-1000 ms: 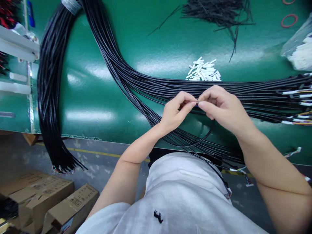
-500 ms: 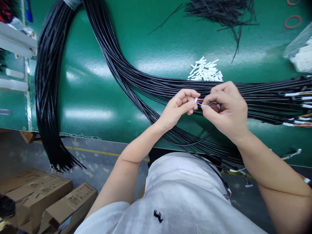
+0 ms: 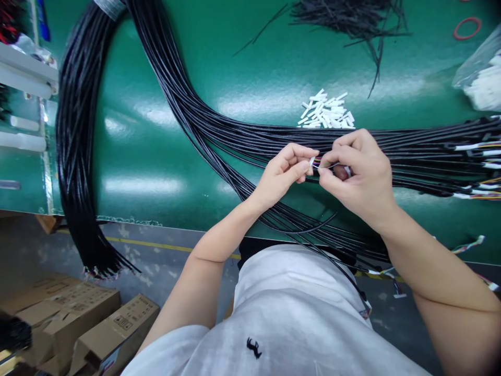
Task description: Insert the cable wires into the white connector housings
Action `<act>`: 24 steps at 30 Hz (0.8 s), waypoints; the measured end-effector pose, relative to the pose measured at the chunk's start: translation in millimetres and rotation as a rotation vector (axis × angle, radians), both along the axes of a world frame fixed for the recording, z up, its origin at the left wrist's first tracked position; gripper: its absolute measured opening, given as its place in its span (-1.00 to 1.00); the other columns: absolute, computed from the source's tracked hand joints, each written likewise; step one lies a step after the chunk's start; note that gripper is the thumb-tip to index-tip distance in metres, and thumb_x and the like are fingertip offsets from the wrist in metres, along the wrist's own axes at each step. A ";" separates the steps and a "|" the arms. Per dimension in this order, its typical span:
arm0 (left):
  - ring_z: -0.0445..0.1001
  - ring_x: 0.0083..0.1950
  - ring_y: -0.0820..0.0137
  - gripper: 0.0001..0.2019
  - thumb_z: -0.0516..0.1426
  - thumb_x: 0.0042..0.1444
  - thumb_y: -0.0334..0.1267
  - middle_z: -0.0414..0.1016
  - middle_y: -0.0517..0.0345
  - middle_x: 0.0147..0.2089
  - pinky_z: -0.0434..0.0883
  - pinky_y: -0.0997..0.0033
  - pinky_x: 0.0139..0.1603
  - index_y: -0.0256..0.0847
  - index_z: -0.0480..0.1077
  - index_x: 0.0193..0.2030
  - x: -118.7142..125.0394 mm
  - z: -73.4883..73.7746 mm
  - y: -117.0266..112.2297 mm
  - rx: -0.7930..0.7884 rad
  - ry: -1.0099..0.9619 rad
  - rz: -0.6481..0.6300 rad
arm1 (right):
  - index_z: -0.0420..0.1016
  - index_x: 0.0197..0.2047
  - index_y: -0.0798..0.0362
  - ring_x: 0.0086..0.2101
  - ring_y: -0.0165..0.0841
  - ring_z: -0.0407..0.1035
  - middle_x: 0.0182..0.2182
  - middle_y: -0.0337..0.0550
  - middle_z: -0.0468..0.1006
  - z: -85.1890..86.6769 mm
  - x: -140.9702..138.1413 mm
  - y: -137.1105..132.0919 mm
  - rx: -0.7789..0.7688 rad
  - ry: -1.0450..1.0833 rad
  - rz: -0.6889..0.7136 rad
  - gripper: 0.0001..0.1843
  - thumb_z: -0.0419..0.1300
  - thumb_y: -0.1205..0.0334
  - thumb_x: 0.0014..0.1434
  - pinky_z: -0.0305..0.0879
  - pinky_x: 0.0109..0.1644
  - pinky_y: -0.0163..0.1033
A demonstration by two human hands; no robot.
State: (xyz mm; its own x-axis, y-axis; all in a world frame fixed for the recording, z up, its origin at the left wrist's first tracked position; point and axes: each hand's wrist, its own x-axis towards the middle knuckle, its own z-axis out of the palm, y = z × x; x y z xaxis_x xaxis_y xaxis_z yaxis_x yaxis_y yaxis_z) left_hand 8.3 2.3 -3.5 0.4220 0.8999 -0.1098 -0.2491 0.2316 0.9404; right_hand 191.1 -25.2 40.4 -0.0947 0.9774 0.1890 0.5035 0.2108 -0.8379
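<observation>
Between thumb and fingers, my left hand (image 3: 290,168) pinches a small white connector (image 3: 312,161). Thin coloured wires (image 3: 317,160) run from that connector toward my right hand (image 3: 356,175), whose thumb and index finger are closed on a thin pale wire (image 3: 316,166) close to the connector. Both hands are just above a long bundle of black cables (image 3: 235,137) that crosses the table. Behind the hands lies a pile of short white pieces (image 3: 327,110), which look like connectors or sleeves.
The green table (image 3: 136,156) carries a heap of thin black strips (image 3: 344,18), a red ring (image 3: 467,28) and a plastic bag of white pieces (image 3: 485,83). Stripped cable ends (image 3: 475,196) lie at the right. Cardboard boxes (image 3: 113,334) stand on the floor at lower left.
My right thumb and index finger have shifted slightly left, nearer the connector. Both hands keep their pinch, and the whole view has moved a little.
</observation>
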 end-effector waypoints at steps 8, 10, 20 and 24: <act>0.49 -0.32 0.59 -0.59 0.40 0.17 0.11 0.54 0.28 -0.33 0.44 0.56 -0.32 -0.13 0.51 -0.06 0.0 1.1 -0.8 -0.001 -0.067 -0.011 | 0.57 -0.36 -0.05 -0.49 -0.48 0.19 -0.26 -0.18 0.43 -3.7 1.1 2.7 0.076 0.035 0.026 -0.81 0.27 0.47 0.11 0.22 -0.43 -0.20; 0.49 -0.32 0.61 -0.61 0.40 0.19 0.08 0.55 0.29 -0.32 0.44 0.59 -0.31 -0.15 0.50 -0.05 -0.4 2.9 -1.0 -0.010 -0.077 -0.023 | 0.58 -0.35 -0.04 -0.46 -0.46 0.24 -0.28 -0.19 0.42 -6.0 1.2 3.8 0.103 0.079 0.026 -0.79 0.26 0.49 0.09 0.16 -0.48 -0.25; 0.54 -0.32 0.63 -0.57 0.42 0.15 0.07 0.58 0.28 -0.29 0.45 0.62 -0.31 -0.17 0.46 -0.07 -3.2 5.1 -1.4 -0.052 -0.048 -0.074 | 0.57 -0.33 -0.10 -0.44 -0.42 0.26 -0.23 -0.16 0.47 -7.3 2.0 1.6 0.055 0.035 0.026 -0.80 0.29 0.45 0.15 0.25 -0.45 -0.21; 0.55 -0.31 0.62 -0.57 0.42 0.15 0.08 0.57 0.28 -0.27 0.46 0.61 -0.30 -0.17 0.45 -0.08 -2.9 5.7 -2.1 -0.041 -0.025 -0.074 | 0.58 -0.34 -0.07 -0.45 -0.44 0.26 -0.23 -0.18 0.49 -9.7 2.3 2.1 0.050 0.031 0.032 -0.84 0.32 0.42 0.14 0.23 -0.46 -0.21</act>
State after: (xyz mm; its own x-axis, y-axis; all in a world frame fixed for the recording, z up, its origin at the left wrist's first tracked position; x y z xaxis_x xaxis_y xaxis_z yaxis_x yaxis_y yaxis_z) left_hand 5.4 0.2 2.2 0.4904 0.8611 -0.1342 -0.2532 0.2881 0.9235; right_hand 193.4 -23.1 30.7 -0.1195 0.9632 0.2408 0.4698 0.2686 -0.8410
